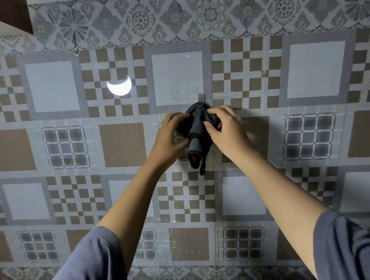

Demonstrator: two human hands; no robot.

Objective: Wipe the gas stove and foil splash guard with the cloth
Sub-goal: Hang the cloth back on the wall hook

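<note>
Both hands grip the dark cloth (197, 125) up against the tiled wall (123, 141): the left hand (170, 136) curls its fingers over the cloth's left side, the right hand (226, 128) pinches its right fold. A rolled tail of cloth hangs between the wrists. Grey sleeves (90, 273) cover both upper arms. A bright crescent reflection (119, 85) sits upper left.

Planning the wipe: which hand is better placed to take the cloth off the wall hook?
Probably the right hand: its fingers already pinch the cloth just below the hook, while the left hand holds its side.
</note>
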